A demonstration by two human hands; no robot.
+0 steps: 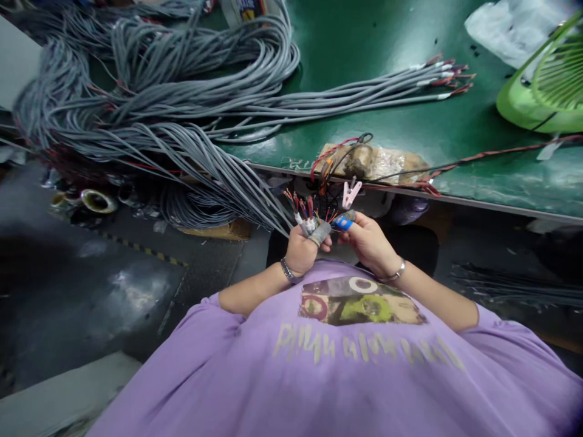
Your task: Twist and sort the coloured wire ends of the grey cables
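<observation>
My left hand [302, 250] is closed around the ends of several grey cables [255, 194], which run down to it from the table. Past its fingers stick the stripped cable ends [305, 209], with white wrap and thin coloured wires. Grey tape covers the left thumb. My right hand [371, 240] is pinched at fine wires [331, 215] just beside the left hand; a blue band and grey covering are on its fingers. Exactly which wire lies between the right fingertips is too small to make out. A pink clothes peg [351, 193] sits just above the right hand at the table edge.
Large grey cable coils [182, 79] cover the left of the green table [364, 36]. A cable bundle [364, 94] with stripped ends stretches right. At the right stands a green fan [546, 85] near a plastic bag [505, 30]. A taped block [387, 164] lies at the front edge.
</observation>
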